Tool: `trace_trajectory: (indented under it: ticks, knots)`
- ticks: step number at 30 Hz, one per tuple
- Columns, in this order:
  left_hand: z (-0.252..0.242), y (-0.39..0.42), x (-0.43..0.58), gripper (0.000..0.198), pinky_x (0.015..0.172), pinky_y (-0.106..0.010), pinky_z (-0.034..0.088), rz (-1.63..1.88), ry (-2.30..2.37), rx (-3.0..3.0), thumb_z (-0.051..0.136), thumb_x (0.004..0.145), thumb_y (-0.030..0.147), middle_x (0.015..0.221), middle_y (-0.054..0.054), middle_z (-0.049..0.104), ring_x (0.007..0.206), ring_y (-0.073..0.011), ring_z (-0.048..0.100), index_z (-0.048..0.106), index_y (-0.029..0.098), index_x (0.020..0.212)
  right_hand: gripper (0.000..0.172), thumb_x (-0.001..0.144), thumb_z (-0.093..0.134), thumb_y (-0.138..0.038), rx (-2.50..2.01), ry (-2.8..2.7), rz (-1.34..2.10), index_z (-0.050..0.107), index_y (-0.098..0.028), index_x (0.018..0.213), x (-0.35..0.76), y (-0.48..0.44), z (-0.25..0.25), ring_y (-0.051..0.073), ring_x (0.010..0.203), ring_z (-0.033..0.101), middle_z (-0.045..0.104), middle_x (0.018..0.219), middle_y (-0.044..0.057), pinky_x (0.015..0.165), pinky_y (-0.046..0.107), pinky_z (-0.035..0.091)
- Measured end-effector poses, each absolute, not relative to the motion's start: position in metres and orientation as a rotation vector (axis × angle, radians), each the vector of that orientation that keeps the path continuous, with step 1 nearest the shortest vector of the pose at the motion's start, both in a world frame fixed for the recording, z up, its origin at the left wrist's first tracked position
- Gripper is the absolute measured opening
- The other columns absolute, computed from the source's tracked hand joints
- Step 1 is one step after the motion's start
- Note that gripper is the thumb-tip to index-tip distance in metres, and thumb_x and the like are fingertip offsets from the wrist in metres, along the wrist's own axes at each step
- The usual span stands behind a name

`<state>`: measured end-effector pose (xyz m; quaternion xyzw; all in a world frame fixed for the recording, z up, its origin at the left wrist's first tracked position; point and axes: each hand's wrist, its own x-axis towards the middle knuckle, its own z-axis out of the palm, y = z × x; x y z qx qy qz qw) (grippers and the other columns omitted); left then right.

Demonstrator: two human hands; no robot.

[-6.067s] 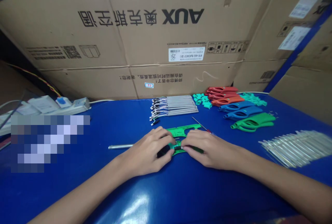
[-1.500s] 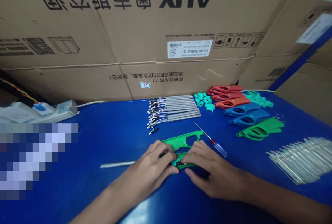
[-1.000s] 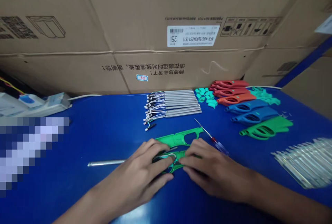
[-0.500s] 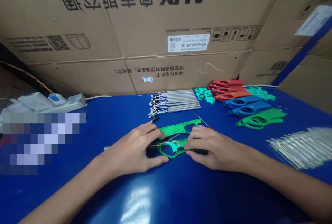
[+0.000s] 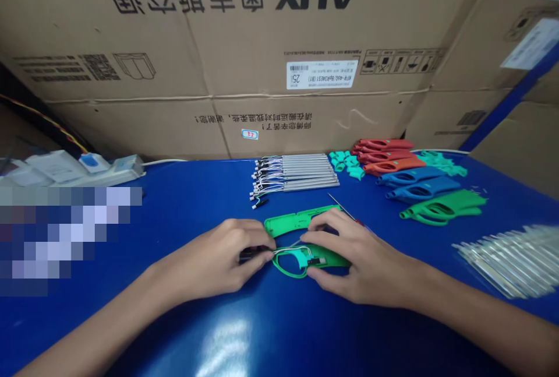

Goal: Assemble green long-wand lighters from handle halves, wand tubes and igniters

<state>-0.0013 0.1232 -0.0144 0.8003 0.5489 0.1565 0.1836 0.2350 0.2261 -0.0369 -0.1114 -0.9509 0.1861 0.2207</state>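
Cardboard cartons (image 5: 218,68) stand behind a blue table (image 5: 174,330), with red, blue and green plastic shells (image 5: 410,182) and wired metal tubes (image 5: 301,172) in rows on the far side. At centre, the left hand (image 5: 213,260) pinches a small dark part (image 5: 251,253) and thin wire (image 5: 283,250) between closed fingers. The right hand (image 5: 362,260) curls around a green plastic shell (image 5: 332,259), which looks light and stiff, its slender loop probably fragile and its solid body the safer hold. A matching half (image 5: 292,221) lies just beyond.
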Motion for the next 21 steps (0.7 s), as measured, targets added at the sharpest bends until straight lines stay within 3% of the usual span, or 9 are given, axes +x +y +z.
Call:
trace_trajectory:
  ticks: [4,8,13,21]
  knots:
    - [-0.007,0.12,-0.004,0.016,0.072,-0.025,0.048,0.372,1.567,2.259,0.058,0.092,0.028,0.095,0.0,0.068,0.085,-0.0156,0.064,0.067,0.025,0.104,0.031,0.087,0.064,-0.028,-0.315,-2.65,0.545,0.064,-0.013,0.115,0.235,0.227,-0.036,0.022,0.104,0.053,0.062,0.109,0.01,0.091,0.038,0.047]
    - [0.0,0.116,-0.009,0.034,0.073,-0.028,0.051,0.264,1.644,2.327,0.068,0.083,0.03,0.111,-0.002,0.067,0.092,-0.02,0.066,0.063,0.027,0.117,0.024,0.093,0.056,-0.025,-0.365,-2.721,0.562,0.064,-0.015,0.113,0.235,0.227,-0.035,0.022,0.101,0.054,0.063,0.105,0.009,0.089,0.041,0.045]
    - [-0.012,0.11,-0.012,0.019,0.073,-0.025,0.05,0.348,1.636,2.254,0.059,0.091,0.027,0.103,-0.001,0.066,0.087,-0.0156,0.065,0.063,0.026,0.11,0.02,0.096,0.051,-0.022,-0.35,-2.744,0.604,0.066,-0.016,0.106,0.234,0.226,-0.034,0.019,0.094,0.054,0.062,0.099,0.008,0.084,0.037,0.045]
    - [-0.025,0.111,-0.014,0.019,0.076,-0.025,0.05,0.497,1.499,2.318,0.05,0.098,0.023,0.096,-0.003,0.067,0.087,-0.0142,0.063,0.065,0.022,0.111,0.018,0.094,0.053,-0.019,-0.326,-2.711,0.661,0.069,-0.016,0.1,0.233,0.227,-0.035,0.017,0.089,0.056,0.063,0.094,0.006,0.082,0.033,0.046]
